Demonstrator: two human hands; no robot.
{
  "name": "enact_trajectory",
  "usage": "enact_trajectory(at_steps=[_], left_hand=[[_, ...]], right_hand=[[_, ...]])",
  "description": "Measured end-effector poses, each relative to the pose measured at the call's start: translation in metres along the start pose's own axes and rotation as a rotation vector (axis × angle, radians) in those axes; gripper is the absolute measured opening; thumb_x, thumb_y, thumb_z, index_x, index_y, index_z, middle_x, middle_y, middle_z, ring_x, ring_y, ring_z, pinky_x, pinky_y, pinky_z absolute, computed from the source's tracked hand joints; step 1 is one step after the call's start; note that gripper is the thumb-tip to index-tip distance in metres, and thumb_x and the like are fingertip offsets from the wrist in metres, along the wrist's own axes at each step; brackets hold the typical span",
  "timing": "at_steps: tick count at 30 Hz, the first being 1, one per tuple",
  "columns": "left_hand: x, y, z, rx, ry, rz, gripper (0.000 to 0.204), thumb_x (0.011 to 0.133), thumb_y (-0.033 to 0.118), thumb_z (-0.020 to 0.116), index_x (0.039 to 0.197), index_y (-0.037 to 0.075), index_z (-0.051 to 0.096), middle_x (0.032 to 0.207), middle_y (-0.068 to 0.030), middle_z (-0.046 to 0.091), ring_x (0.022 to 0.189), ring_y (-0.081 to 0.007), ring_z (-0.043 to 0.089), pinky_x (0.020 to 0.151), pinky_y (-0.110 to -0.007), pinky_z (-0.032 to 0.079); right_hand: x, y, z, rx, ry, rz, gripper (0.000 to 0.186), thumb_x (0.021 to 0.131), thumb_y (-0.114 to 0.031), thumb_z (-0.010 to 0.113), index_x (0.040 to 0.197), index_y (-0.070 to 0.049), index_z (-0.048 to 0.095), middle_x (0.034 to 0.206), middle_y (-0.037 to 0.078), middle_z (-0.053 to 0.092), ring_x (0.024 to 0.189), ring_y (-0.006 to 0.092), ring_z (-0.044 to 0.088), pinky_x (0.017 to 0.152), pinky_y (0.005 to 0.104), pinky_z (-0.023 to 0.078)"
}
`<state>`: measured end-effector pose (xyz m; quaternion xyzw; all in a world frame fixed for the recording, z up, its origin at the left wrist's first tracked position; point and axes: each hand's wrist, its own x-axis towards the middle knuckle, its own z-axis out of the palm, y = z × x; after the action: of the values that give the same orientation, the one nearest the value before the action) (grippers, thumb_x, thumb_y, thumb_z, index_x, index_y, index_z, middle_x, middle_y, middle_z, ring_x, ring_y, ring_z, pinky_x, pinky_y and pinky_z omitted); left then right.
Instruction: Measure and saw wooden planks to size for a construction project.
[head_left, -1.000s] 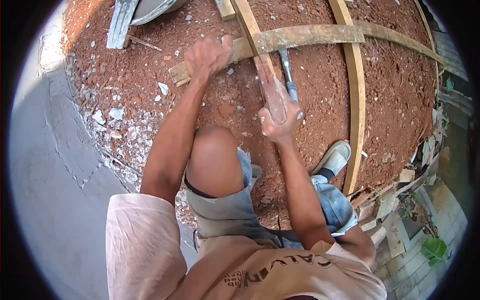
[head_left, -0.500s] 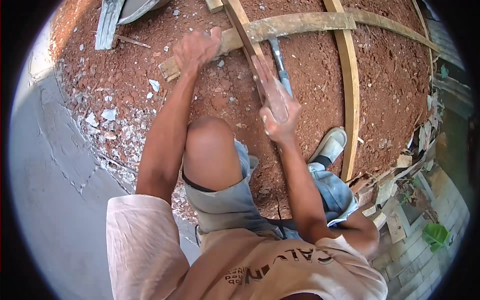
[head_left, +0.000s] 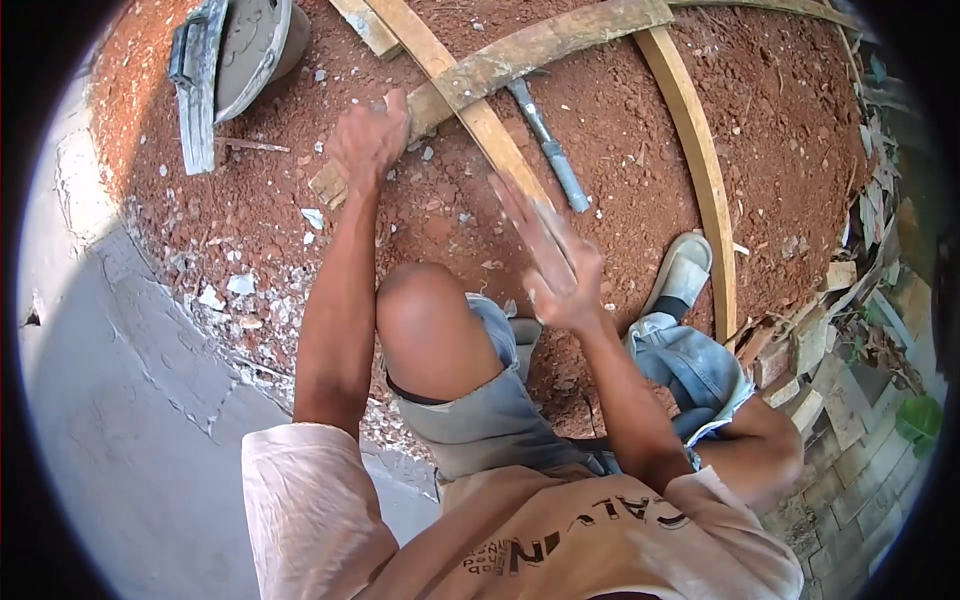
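Observation:
My left hand (head_left: 370,140) is closed around the left end of a weathered wooden crosspiece (head_left: 560,45), low over red soil. A narrow wooden batten (head_left: 485,125) runs crosswise over this piece. My right hand (head_left: 565,275) grips the batten's near end, with its fingers lying along the wood. Beside it, a hammer (head_left: 550,150) rests on the soil, its head close to the crosspiece and its grey-blue handle toward me. Farther right, another batten (head_left: 695,130) extends from the crosspiece toward my foot.
At the far left stands a bucket (head_left: 285,45) of grey mortar, beside a mortar-smeared board (head_left: 200,110) with a dark piece attached. Smooth grey concrete (head_left: 130,390) borders the soil on the left. Broken wood scraps (head_left: 800,360) and paving (head_left: 860,480) lie at right.
The view has shifted, bringing more of the bucket into sight. My right hand and the batten's near end have swung left, away from the hammer, and the batten's broad face now shows.

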<state>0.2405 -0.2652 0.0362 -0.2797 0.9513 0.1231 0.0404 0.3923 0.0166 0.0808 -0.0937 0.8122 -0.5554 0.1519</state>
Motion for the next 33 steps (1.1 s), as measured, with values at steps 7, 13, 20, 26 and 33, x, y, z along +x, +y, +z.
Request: enact_trajectory(at_steps=[7, 13, 20, 26, 33], left_hand=[[0.008, -0.006, 0.01, 0.04, -0.1, -0.074, 0.071, 0.092, 0.057, 0.049, 0.092, -0.008, 0.078, 0.087, -0.0341, 0.072, 0.085, -0.045, 0.074, 0.082, -0.049, 0.056], [-0.003, -0.002, -0.007, -0.026, -0.151, -0.073, 0.071, 0.09, 0.055, 0.049, 0.097, -0.01, 0.076, 0.097, -0.0351, 0.072, 0.095, -0.0469, 0.071, 0.09, -0.052, 0.053], [0.011, -0.02, 0.018, -0.033, -0.153, -0.085, 0.058, 0.088, 0.049, 0.049, 0.08, -0.001, 0.077, 0.064, -0.0187, 0.067, 0.057, -0.0285, 0.064, 0.055, -0.046, 0.05], [0.008, -0.021, 0.01, -0.143, 0.01, 0.014, 0.058, 0.088, 0.05, 0.051, 0.065, 0.0, 0.07, 0.05, -0.0118, 0.057, 0.045, -0.0236, 0.055, 0.043, -0.047, 0.042], [0.006, -0.022, 0.021, -0.108, -0.05, -0.011, 0.063, 0.087, 0.052, 0.051, 0.063, -0.003, 0.067, 0.057, -0.0168, 0.061, 0.051, -0.0275, 0.058, 0.048, -0.047, 0.044]], right_hand=[[-0.006, 0.011, -0.002, -0.065, 0.051, -0.24, 0.068, 0.079, 0.001, 0.053, 0.146, 0.014, 0.048, 0.139, 0.028, 0.064, 0.121, 0.0316, 0.07, 0.098, 0.0334, 0.056], [0.066, -0.011, 0.022, 0.032, 0.099, -0.199, 0.065, 0.076, -0.002, 0.059, 0.141, 0.007, 0.058, 0.122, 0.029, 0.068, 0.102, 0.0334, 0.072, 0.087, 0.0356, 0.056], [-0.029, -0.013, -0.013, -0.204, -0.169, 0.127, 0.075, 0.081, -0.012, 0.05, 0.152, 0.011, 0.044, 0.157, 0.025, 0.048, 0.12, 0.0189, 0.061, 0.086, 0.0257, 0.047], [0.085, 0.028, 0.041, 0.145, 0.14, -0.218, 0.075, 0.069, -0.001, 0.059, 0.143, 0.01, 0.055, 0.131, 0.024, 0.069, 0.092, 0.0274, 0.072, 0.083, 0.035, 0.057], [-0.047, -0.055, -0.043, -0.219, -0.144, 0.175, 0.082, 0.069, -0.01, 0.049, 0.149, 0.005, 0.052, 0.149, 0.019, 0.06, 0.125, 0.0278, 0.069, 0.1, 0.0318, 0.055]])
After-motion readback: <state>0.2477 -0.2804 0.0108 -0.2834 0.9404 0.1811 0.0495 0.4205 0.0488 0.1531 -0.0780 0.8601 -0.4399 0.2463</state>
